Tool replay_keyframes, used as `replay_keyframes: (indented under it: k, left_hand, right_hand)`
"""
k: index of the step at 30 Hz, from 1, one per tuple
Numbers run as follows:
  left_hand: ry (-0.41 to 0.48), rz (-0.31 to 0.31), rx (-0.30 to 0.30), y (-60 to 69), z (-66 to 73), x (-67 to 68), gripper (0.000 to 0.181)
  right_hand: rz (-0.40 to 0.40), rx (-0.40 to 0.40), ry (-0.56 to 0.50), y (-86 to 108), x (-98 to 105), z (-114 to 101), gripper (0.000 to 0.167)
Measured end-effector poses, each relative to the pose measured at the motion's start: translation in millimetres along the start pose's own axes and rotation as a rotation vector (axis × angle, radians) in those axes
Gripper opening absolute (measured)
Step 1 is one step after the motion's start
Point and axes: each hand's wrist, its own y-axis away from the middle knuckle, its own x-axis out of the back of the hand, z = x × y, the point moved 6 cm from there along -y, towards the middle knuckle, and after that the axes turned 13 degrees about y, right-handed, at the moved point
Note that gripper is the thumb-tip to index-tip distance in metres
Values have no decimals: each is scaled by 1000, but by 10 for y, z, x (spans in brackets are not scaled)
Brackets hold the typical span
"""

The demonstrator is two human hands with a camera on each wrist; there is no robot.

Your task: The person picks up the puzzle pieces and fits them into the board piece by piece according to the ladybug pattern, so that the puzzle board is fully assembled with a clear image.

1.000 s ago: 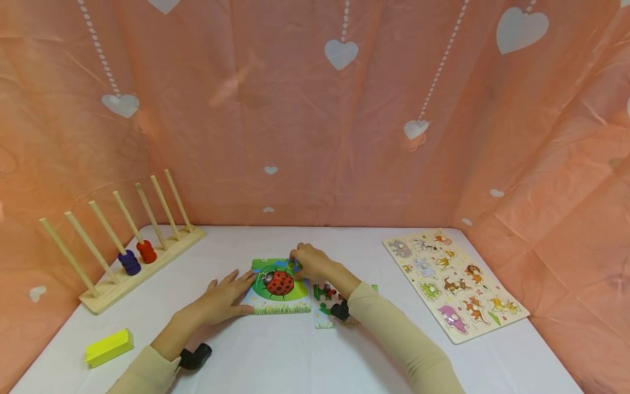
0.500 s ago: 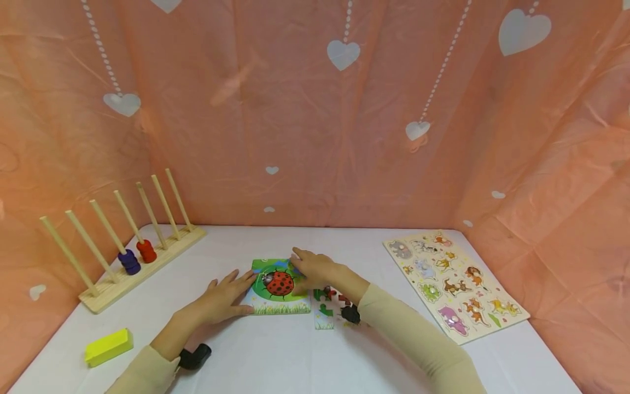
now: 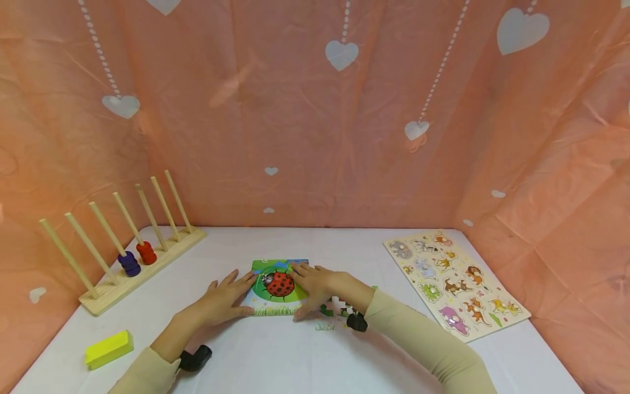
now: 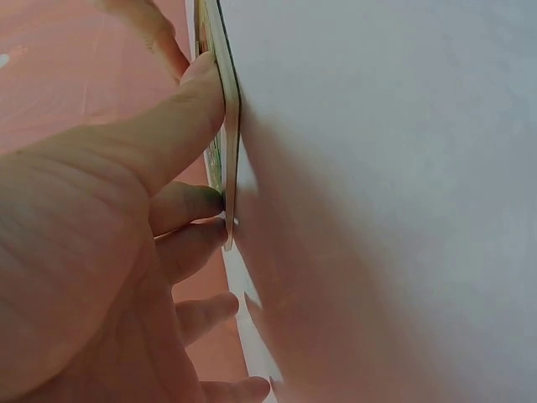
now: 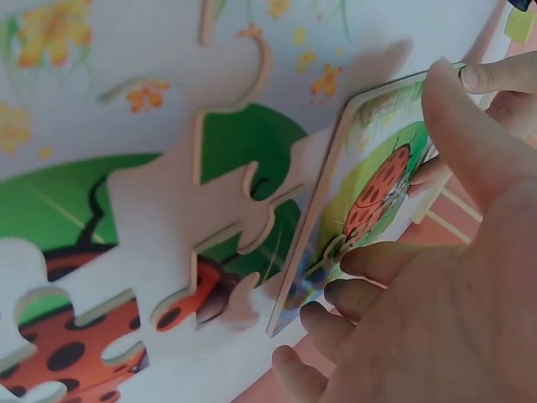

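A square ladybug puzzle (image 3: 279, 285) lies flat on the white table in the head view. At its left side rests my left hand (image 3: 223, 298), fingers extended and spread, with the fingertips touching the edge. The left wrist view has my thumb (image 4: 180, 113) against the puzzle's thin rim. My right hand (image 3: 317, 284) lies over the puzzle's right side, fingers reaching onto the picture and thumb by the near right corner. Loose jigsaw pieces (image 5: 67, 361) with ladybug and leaf parts lie to the right of the puzzle, partly hidden under my right wrist.
On the left stands a wooden peg rack (image 3: 147, 268) with purple rings (image 3: 129, 263) and red rings (image 3: 146, 253). A yellow block (image 3: 109, 349) lies near the front left. To the right is an animal peg puzzle board (image 3: 455, 284). A curtain with hearts (image 3: 339, 137) encloses the table.
My right hand has uncurled from the puzzle's far right corner, spread its fingers and come nearer along the right side. That corner's picture now shows. My left hand stays in place.
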Motion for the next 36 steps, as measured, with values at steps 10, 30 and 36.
replay_keyframes:
  k: [10,30,36]
  left_hand:
    - [-4,-4,0,3,14,1,80]
    - [5,-4,7,-1,10,-2,80]
    - [-7,-9,7,-6,-4,-11,81]
  right_hand:
    - [15,2,0,-28,-19,13,107]
    - [0,-11,-2,-31,-35,-15,105]
    - [7,5,-29,-36,-39,0,104]
